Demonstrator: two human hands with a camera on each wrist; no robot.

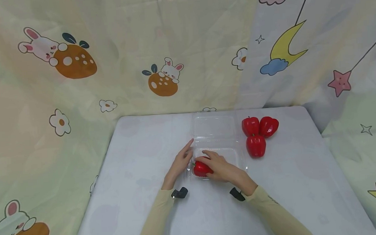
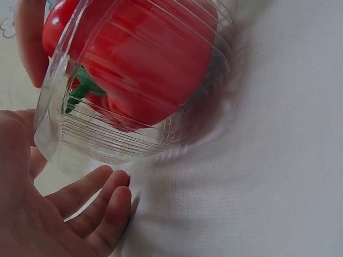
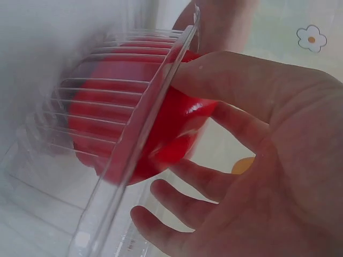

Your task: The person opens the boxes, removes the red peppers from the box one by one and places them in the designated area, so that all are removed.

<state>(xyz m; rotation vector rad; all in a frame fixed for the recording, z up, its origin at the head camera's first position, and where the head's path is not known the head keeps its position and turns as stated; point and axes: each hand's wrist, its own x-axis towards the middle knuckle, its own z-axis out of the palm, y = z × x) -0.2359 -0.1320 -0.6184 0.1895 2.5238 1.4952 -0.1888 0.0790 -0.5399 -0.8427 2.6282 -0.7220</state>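
Observation:
A clear plastic clamshell box [image 1: 231, 156] lies unfolded on the table, its lid [image 1: 214, 126] laid back on the far side. In the front left corner of its base sits a red bell pepper [image 1: 199, 169] with a green stem, seen through the ribbed wall in the left wrist view. My right hand [image 1: 222, 169] grips this pepper from above, thumb on the near side and index finger round the far side; the other fingers spread loosely. Along the box's left wall, my left hand [image 1: 179, 163] rests with relaxed, extended fingers, right at the rim.
Three more red bell peppers [image 1: 256, 146] stand grouped to the right of the box. The white table [image 1: 141, 201] ends at a patterned cloth backdrop [image 1: 121, 57] behind. Dark wrist straps [image 1: 180, 193] sit on both forearms.

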